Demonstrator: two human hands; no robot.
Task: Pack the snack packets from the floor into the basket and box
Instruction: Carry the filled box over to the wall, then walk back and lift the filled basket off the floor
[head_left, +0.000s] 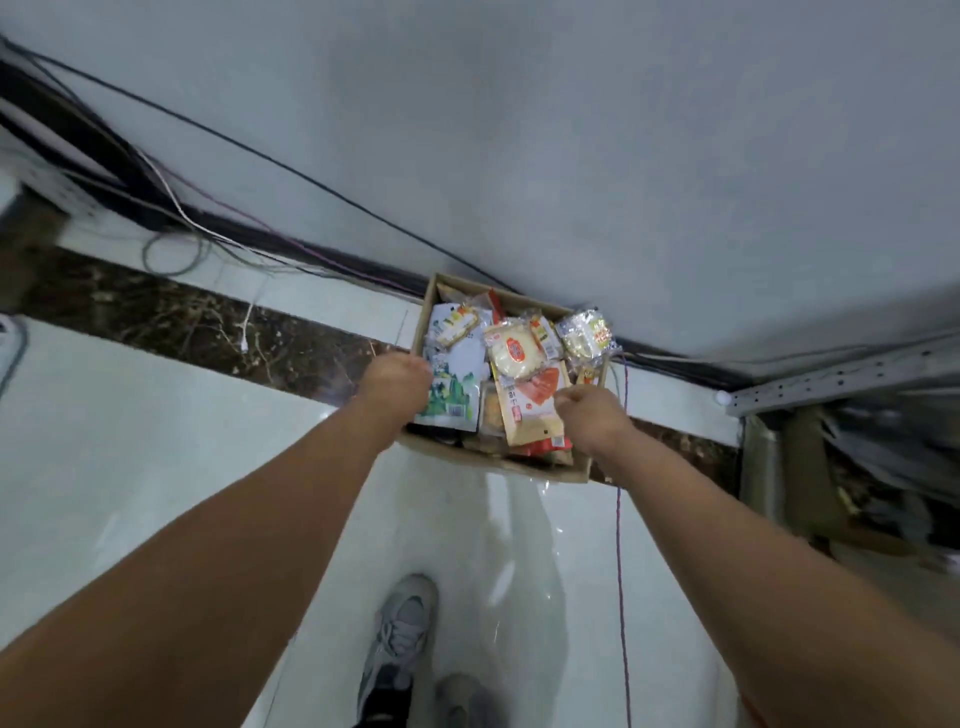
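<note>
Behind both fists (397, 382) (589, 415), box (498, 467) edges and lower snack packets (511, 353) hidden.

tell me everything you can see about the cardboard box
The cardboard box is brown, open-topped and rectangular, by the wall. It is heaped above its rim with snack packets. The left hand is closed on its left side and the right hand on its right side, each in a fist-like grip. Whether it rests on the floor or is lifted cannot be told.

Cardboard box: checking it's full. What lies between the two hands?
Head view: snack packets fill the brown cardboard box between left hand and right hand.
</note>
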